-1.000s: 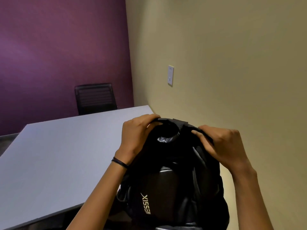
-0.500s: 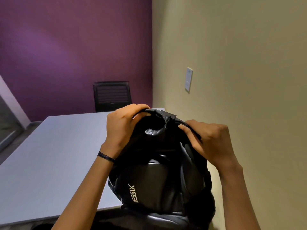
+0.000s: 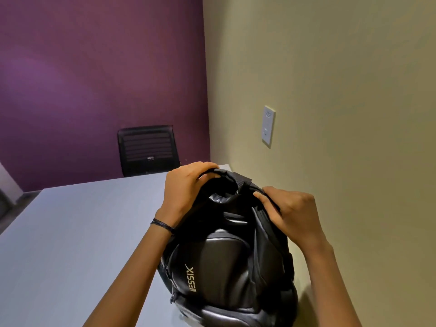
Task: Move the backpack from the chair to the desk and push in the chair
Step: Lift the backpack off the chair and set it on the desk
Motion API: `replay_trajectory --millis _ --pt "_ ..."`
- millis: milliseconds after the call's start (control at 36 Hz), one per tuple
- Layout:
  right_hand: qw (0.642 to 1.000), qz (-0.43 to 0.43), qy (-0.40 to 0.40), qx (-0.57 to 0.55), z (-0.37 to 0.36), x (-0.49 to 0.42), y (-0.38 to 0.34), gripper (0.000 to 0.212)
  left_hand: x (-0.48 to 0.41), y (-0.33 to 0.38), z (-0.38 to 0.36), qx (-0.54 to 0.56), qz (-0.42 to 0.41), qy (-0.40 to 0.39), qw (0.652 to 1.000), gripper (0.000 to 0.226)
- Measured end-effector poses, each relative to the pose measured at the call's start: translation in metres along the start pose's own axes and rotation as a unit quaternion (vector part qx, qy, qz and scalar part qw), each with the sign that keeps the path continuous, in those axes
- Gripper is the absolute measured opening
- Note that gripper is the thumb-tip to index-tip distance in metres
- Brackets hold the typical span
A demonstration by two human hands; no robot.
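The black backpack (image 3: 232,251) is gripped at its top by both hands: the left hand (image 3: 186,188) is closed over the top loop, the right hand (image 3: 291,212) is pinched on a strap. The backpack is held upright over the near right part of the grey desk (image 3: 70,232), beside the beige wall (image 3: 330,90). A black chair (image 3: 148,149) is seen at the far edge, against the purple wall (image 3: 94,67). A wall plate (image 3: 268,125) is seen on the right.

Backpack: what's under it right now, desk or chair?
The backpack, gripped at its top by the left hand and right hand, sits over the desk near its wall-side edge. Its base hides any contact, so resting or lifted cannot be told.
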State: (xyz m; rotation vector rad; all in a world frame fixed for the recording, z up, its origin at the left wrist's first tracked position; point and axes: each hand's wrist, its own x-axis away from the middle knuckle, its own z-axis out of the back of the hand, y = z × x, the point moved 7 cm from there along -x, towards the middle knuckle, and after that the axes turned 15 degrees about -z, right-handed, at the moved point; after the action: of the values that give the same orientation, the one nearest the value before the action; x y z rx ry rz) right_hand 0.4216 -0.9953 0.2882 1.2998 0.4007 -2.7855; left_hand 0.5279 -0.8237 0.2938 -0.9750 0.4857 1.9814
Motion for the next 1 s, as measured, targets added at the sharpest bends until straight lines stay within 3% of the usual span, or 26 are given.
replay_trajectory --millis 83,444,528,611,722,889,1000 --pt "1.000 -0.026 -0.005 -0.004 -0.022 0.004 0.013 0.030 0.007 -0.016 -0.029 0.036 0.024 -0.012 0.999 0.014" --pt "0.990 -0.123 0.039 -0.056 -0.086 0.040 0.043 0.020 0.064 -0.061 -0.098 0.204 0.145 -0.054 0.967 0.022" --pt "0.979 -0.174 -0.009 -0.106 -0.100 0.039 0.051 0.019 0.084 -0.064 -0.107 0.193 0.170 -0.030 0.966 0.033" --pt "0.964 -0.201 -0.089 -0.152 -0.119 0.041 0.053 0.036 0.108 -0.064 -0.117 0.206 0.192 0.001 0.960 0.034" --pt "0.950 -0.218 -0.113 -0.193 -0.132 0.041 0.055 0.042 0.143 -0.066 -0.129 0.203 0.238 0.013 0.950 0.041" --pt "0.945 -0.233 -0.090 -0.211 -0.141 0.042 0.064 0.046 0.184 -0.070 -0.139 0.273 0.368 0.055 0.887 0.043" --pt "0.945 -0.237 -0.078 -0.210 -0.143 0.043 0.067 0.046 0.195 -0.072 -0.140 0.317 0.394 0.068 0.860 0.035"
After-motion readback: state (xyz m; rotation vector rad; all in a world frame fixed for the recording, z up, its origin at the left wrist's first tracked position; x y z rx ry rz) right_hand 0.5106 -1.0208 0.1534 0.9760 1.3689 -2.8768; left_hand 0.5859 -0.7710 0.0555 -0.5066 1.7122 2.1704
